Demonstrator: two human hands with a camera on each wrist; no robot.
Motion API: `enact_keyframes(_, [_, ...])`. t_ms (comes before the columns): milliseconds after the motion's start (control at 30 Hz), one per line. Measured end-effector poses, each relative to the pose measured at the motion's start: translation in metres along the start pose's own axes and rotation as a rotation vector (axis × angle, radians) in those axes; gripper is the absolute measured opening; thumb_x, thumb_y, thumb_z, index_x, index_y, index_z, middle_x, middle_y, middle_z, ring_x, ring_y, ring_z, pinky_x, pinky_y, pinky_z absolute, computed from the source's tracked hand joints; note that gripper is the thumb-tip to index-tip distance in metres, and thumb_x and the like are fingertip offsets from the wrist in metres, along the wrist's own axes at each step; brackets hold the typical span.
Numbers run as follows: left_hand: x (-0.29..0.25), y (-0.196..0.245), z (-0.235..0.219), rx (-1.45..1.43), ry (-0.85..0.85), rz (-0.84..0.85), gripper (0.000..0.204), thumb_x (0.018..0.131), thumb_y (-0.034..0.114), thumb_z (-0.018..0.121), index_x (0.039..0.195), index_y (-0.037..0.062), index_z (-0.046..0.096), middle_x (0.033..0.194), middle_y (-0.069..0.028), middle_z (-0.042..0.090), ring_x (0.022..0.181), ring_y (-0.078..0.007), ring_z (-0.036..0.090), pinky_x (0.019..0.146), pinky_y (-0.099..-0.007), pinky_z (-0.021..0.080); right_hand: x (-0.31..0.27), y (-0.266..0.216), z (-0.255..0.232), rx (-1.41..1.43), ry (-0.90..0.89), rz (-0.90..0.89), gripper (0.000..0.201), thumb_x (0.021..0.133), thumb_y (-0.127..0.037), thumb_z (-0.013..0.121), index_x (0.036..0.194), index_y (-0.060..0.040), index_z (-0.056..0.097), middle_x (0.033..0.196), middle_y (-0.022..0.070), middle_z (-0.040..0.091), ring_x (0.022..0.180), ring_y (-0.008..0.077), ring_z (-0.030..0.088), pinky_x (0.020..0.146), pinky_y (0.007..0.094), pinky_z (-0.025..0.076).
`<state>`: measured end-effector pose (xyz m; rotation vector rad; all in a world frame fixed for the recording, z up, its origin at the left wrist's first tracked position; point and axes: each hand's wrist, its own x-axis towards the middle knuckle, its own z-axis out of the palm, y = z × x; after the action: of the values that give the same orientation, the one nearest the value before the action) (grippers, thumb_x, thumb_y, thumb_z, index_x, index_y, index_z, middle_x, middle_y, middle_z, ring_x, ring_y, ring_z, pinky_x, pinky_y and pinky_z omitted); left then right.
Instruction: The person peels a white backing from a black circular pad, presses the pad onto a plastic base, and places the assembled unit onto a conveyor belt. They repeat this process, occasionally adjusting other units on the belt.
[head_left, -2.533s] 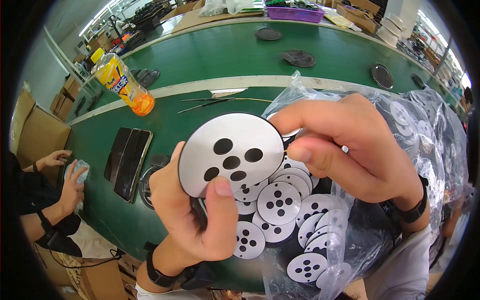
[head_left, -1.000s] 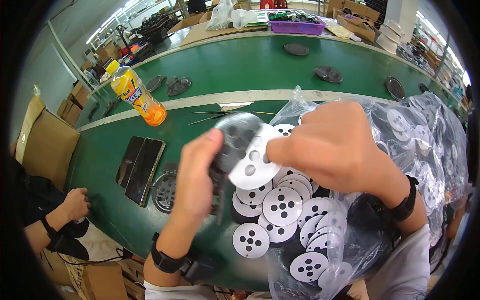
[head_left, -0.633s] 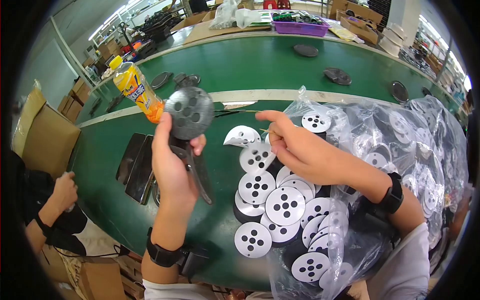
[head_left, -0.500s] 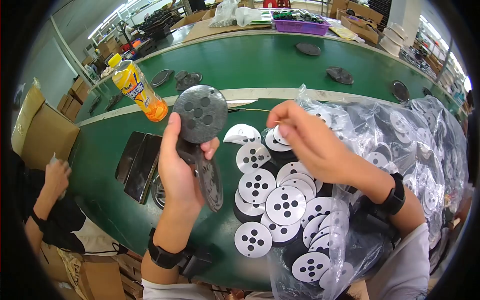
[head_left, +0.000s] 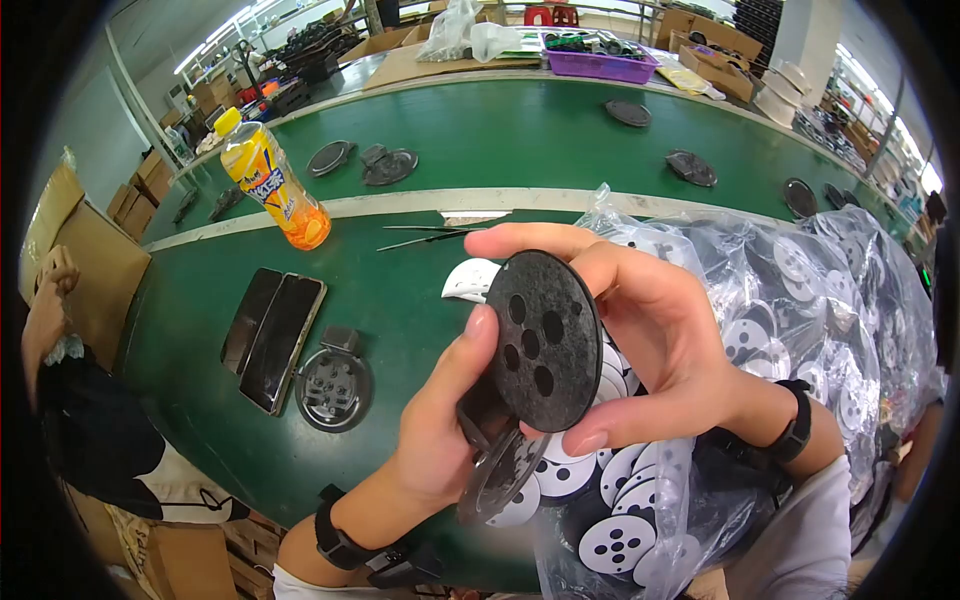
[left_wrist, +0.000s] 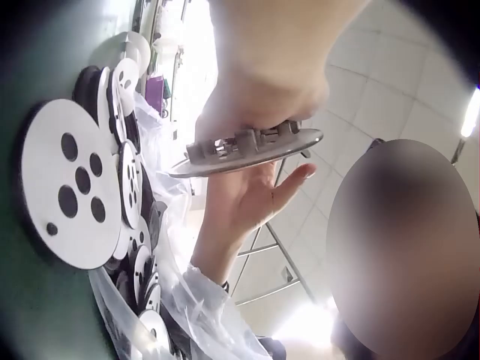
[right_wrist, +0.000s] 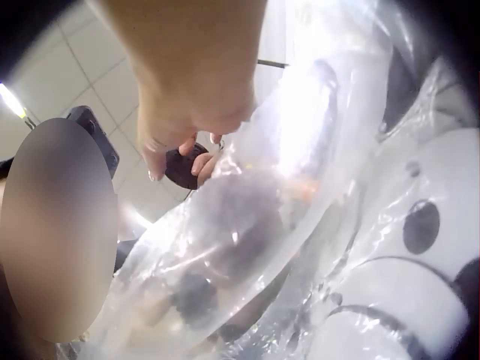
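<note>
In the head view, a black disc with several holes point(head_left: 548, 345) stands tilted between both hands. My left hand point(head_left: 435, 440) grips the dark round part point(head_left: 500, 475) beneath it, thumb at the disc's left edge. Around the disc's upper and right edge curl the thumb and fingers of my right hand point(head_left: 665, 335). The left wrist view shows the round part point(left_wrist: 251, 154) edge-on under my left hand point(left_wrist: 262, 90). Plastic hides much of the right wrist view, where the disc point(right_wrist: 178, 171) appears below my right hand point(right_wrist: 195, 97). White-faced discs point(head_left: 617, 543) lie under the hands.
A clear bag of discs point(head_left: 790, 270) covers the table's right side. Left of the hands are another dark round part point(head_left: 333, 388), two phones point(head_left: 282, 345) and a drink bottle point(head_left: 272, 185). Tweezers point(head_left: 425, 238) lie behind the hands; several dark parts point(head_left: 690, 168) rest farther back.
My left hand has moved right and down with the round part and disc. My right hand, earlier pinching a thin stick, has come to the disc's edge. At far left, another person's hand has risen.
</note>
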<state>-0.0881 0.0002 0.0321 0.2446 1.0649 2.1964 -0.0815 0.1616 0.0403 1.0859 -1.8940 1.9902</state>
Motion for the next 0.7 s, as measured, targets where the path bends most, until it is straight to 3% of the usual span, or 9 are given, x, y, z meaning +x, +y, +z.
enact_keyframes(100, [0.003,-0.005,-0.009,-0.018,-0.04,-0.028,0.048,0.093,0.045,0.021,0.073,0.0065,0.043,0.061,-0.0034,0.041,0.058,-0.0175,0.038,0.06,-0.0313,0.032,0.001,0.002,-0.003,-0.051,-0.066,-0.027,0.053,0.063,-0.01,0.076,0.107,0.0021,0.049,0.124,0.0254,0.043,0.121,0.0307,0.039,0.096,0.0397,0.033])
enact_keyframes(167, [0.011,-0.014,-0.029,-0.151,-0.374,0.063,0.042,0.095,0.04,0.032,0.106,0.0033,0.051,0.084,-0.0043,0.057,0.068,-0.0112,0.05,0.059,-0.0241,0.038,-0.001,0.003,-0.002,-0.053,-0.112,-0.043,0.051,0.064,-0.009,0.074,0.107,0.0021,0.049,0.123,0.0255,0.044,0.122,0.0323,0.038,0.096,0.0407,0.033])
enact_keyframes(233, [0.007,-0.011,-0.02,-0.177,-0.235,0.041,0.045,0.092,0.042,0.035,0.104,0.0016,0.05,0.08,-0.0044,0.052,0.068,-0.0122,0.047,0.061,-0.0245,0.037,-0.003,0.003,0.0,-0.06,-0.038,-0.021,0.047,0.067,-0.01,0.071,0.106,0.0027,0.049,0.124,0.026,0.044,0.121,0.0338,0.04,0.097,0.0425,0.032])
enact_keyframes(300, [0.012,-0.008,-0.02,-0.216,-0.434,0.1,0.045,0.088,0.043,0.039,0.103,0.0012,0.048,0.077,-0.0047,0.045,0.071,-0.0142,0.042,0.067,-0.0258,0.035,-0.003,-0.002,-0.006,-0.217,-0.079,-0.035,0.045,0.073,-0.018,0.068,0.108,0.0036,0.048,0.125,0.0261,0.043,0.114,0.0338,0.047,0.093,0.0421,0.037])
enact_keyframes(400, [0.008,0.0,-0.012,-0.285,-0.339,0.091,0.035,0.08,0.033,0.044,0.097,0.0021,0.042,0.078,-0.0059,0.039,0.076,-0.017,0.038,0.075,-0.0302,0.033,0.001,-0.013,0.0,-0.047,0.225,-0.024,0.052,0.082,-0.036,0.058,0.112,0.0055,0.048,0.118,0.0278,0.048,0.092,0.0237,0.058,0.079,0.0336,0.047])
enact_keyframes(500, [0.008,0.008,-0.015,-0.272,-0.304,0.175,0.026,0.072,0.025,0.046,0.087,0.0047,0.038,0.081,-0.0077,0.04,0.079,-0.0189,0.038,0.078,-0.034,0.033,0.002,-0.027,-0.006,-0.382,0.151,-0.091,0.05,0.084,-0.035,0.056,0.112,0.0056,0.049,0.114,0.0282,0.05,0.09,0.0221,0.057,0.079,0.0326,0.046])
enact_keyframes(567, [0.005,0.017,-0.016,-0.207,-0.232,0.298,0.022,0.072,0.024,0.044,0.084,0.0066,0.037,0.083,-0.0083,0.04,0.08,-0.0198,0.039,0.08,-0.0358,0.034,0.003,-0.026,-0.007,-0.3,0.101,-0.137,0.043,0.085,-0.031,0.055,0.107,0.0058,0.053,0.108,0.0261,0.052,0.092,0.0242,0.056,0.08,0.0342,0.046])
enact_keyframes(633, [0.008,0.024,-0.024,-0.279,-0.267,0.333,0.026,0.072,0.028,0.048,0.084,0.0083,0.035,0.085,-0.0076,0.043,0.084,-0.0231,0.048,0.077,-0.0351,0.043,0.007,-0.026,-0.011,-0.5,-0.115,-0.26,0.036,0.084,-0.027,0.055,0.099,0.0061,0.056,0.101,0.0228,0.054,0.09,0.0248,0.055,0.081,0.0358,0.044])
enact_keyframes(700, [0.006,0.033,-0.028,-0.308,-0.278,0.297,0.025,0.073,0.027,0.048,0.083,0.0086,0.034,0.09,-0.0089,0.041,0.086,-0.0231,0.047,0.079,-0.0357,0.043,0.001,-0.027,-0.002,-0.497,-0.028,-0.186,0.03,0.084,-0.022,0.055,0.093,0.0061,0.058,0.093,0.0195,0.055,0.086,0.0237,0.054,0.078,0.0342,0.043])
